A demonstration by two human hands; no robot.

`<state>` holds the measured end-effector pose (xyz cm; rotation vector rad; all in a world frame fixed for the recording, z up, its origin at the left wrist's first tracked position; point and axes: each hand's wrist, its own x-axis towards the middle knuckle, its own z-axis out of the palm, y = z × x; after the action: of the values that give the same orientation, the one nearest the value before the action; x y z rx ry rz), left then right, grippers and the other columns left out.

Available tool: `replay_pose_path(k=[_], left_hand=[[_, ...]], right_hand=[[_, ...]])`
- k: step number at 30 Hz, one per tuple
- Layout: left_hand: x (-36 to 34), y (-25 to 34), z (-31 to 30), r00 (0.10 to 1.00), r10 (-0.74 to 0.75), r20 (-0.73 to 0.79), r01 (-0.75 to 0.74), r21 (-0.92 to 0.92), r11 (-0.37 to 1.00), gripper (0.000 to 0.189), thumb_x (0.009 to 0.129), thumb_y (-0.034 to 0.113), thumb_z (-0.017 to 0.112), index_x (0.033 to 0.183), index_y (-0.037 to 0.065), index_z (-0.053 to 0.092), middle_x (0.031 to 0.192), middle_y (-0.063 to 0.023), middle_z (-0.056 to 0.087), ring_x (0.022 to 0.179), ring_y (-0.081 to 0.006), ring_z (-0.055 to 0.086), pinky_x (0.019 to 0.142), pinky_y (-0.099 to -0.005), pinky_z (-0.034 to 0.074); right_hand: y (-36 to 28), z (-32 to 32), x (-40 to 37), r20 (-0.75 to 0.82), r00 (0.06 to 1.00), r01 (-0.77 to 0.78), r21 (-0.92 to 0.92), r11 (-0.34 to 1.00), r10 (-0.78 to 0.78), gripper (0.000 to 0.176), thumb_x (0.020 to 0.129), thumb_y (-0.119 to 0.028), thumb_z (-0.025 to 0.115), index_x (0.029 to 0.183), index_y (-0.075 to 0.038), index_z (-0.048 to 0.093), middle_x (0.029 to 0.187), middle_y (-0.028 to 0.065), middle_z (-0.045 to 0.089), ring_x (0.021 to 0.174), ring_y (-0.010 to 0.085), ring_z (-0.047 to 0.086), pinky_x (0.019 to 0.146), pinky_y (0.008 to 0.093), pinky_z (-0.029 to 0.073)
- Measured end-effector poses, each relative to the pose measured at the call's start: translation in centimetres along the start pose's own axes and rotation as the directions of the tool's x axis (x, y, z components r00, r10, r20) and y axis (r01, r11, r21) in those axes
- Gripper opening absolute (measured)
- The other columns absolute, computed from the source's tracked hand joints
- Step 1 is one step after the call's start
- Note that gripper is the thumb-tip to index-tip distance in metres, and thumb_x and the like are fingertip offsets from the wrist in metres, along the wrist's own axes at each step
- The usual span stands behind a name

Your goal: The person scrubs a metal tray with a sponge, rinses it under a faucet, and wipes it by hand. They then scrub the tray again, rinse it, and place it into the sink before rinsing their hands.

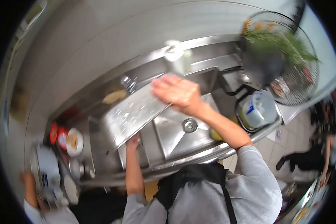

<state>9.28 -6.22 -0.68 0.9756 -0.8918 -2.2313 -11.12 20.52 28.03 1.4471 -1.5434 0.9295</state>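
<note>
A wet, shiny metal tray (132, 112) is tilted over the left side of the steel sink (171, 140). My right hand (177, 93) is spread flat at the tray's upper right end, palm side over the metal, holding nothing. Below the tray's lower edge is my left hand (133, 142), partly hidden by the tray; its fingers seem to be at the edge, but their grip is hidden. Behind the sink stand a white pump bottle (174, 58) and a pale green bottle (188, 60). A tan cloth or sponge (114, 96) lies on the back ledge.
A wire basket (302, 78) with greens and a dark pan stands at the upper right, above a clear bucket (260, 108). Red and white containers (74, 142) sit at the left. Another person's hand (26, 177) is at the lower left; a further person is at the far right.
</note>
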Motion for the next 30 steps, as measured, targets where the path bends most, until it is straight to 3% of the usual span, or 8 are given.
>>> replay_pose_path(k=[1,3,6,10,14,17,24,30], left_hand=[[0.3,-0.1,0.2,1.0,0.026,-0.015,-0.025,0.071,0.997,0.044,0.084,0.023,0.055,0.123,0.017,0.035,0.124,0.0005,0.042,0.116,-0.026,0.041,0.092,-0.0432,0.038],[2.3,-0.8,-0.9,0.996,0.091,-0.019,-0.091,-0.028,0.995,0.043,0.087,0.021,0.049,0.126,0.017,0.032,0.133,0.0002,0.033,0.118,-0.0257,0.04,0.094,-0.0433,0.035],[1.7,-0.3,1.0,0.995,0.088,-0.05,-0.082,0.113,0.99,0.051,0.091,0.027,0.041,0.135,0.017,0.016,0.141,-0.0028,0.02,0.122,-0.0284,0.035,0.099,-0.0447,0.027],[1.8,0.1,1.1,0.996,0.077,0.046,-0.085,0.192,0.978,0.053,0.091,0.03,0.041,0.135,0.015,0.015,0.142,-0.0059,0.013,0.122,-0.0293,0.035,0.099,-0.0456,0.027],[2.4,0.0,1.1,0.994,0.063,0.086,-0.084,0.262,0.961,0.055,0.09,0.035,0.04,0.134,0.011,0.016,0.14,-0.0102,0.02,0.121,-0.0304,0.035,0.099,-0.046,0.026],[2.6,-0.3,1.1,0.979,0.032,0.2,-0.088,0.282,0.955,0.063,0.088,0.045,0.04,0.133,0.008,0.016,0.13,-0.0155,0.036,0.12,-0.0311,0.035,0.099,-0.0442,0.027],[3.5,-0.7,0.2,0.966,-0.015,0.259,-0.092,0.399,0.912,0.064,0.088,0.05,0.032,0.132,0.007,0.015,0.132,-0.018,0.034,0.122,-0.0344,0.031,0.101,-0.046,0.023],[2.4,-1.5,1.3,0.978,0.128,0.166,-0.191,0.456,0.869,0.066,0.088,0.052,0.029,0.129,0.002,0.014,0.127,-0.0219,0.039,0.116,-0.0366,0.04,0.095,-0.0444,0.032]], right_hand=[[0.0,-0.3,0.1,0.01,1.0,-0.009,-0.008,1.0,0.009,0.028,0.067,-0.014,0.062,0.094,-0.014,0.064,0.101,0.0019,0.062,0.087,0.0196,0.061,0.076,0.0311,0.049],[0.1,-0.4,-0.3,0.016,1.0,-0.016,-0.036,0.999,0.017,0.027,0.069,-0.017,0.061,0.096,-0.015,0.063,0.104,0.0014,0.061,0.088,0.0184,0.06,0.076,0.0317,0.049],[-0.1,-0.5,-0.5,-0.006,0.997,-0.071,-0.01,0.997,0.071,0.027,0.07,-0.018,0.061,0.097,-0.016,0.062,0.105,0.0014,0.061,0.088,0.0178,0.06,0.076,0.0321,0.05],[-0.1,-0.5,-1.0,-0.006,0.992,-0.127,-0.026,0.992,0.126,0.028,0.069,-0.021,0.062,0.097,-0.014,0.062,0.104,0.001,0.061,0.089,0.0187,0.06,0.076,0.0324,0.05],[-0.6,-0.7,-0.9,0.001,0.99,-0.144,-0.053,0.988,0.145,0.029,0.069,-0.018,0.062,0.097,-0.016,0.062,0.105,0.0013,0.06,0.091,0.0181,0.06,0.075,0.0311,0.05],[-0.9,-0.4,-0.6,-0.007,0.988,-0.155,-0.039,0.987,0.155,0.03,0.067,-0.013,0.061,0.097,-0.016,0.062,0.104,0.0012,0.06,0.091,0.0182,0.06,0.075,0.0307,0.05],[-1.9,0.5,1.5,0.013,0.984,-0.18,0.014,0.984,0.18,0.034,0.064,-0.008,0.06,0.097,-0.016,0.061,0.105,0.0018,0.06,0.093,0.0192,0.059,0.074,0.0311,0.049],[-0.6,1.7,4.1,0.086,0.987,-0.141,0.068,0.988,0.135,0.033,0.064,-0.006,0.058,0.095,-0.015,0.062,0.103,0.0026,0.061,0.091,0.0194,0.059,0.068,0.0308,0.049]])
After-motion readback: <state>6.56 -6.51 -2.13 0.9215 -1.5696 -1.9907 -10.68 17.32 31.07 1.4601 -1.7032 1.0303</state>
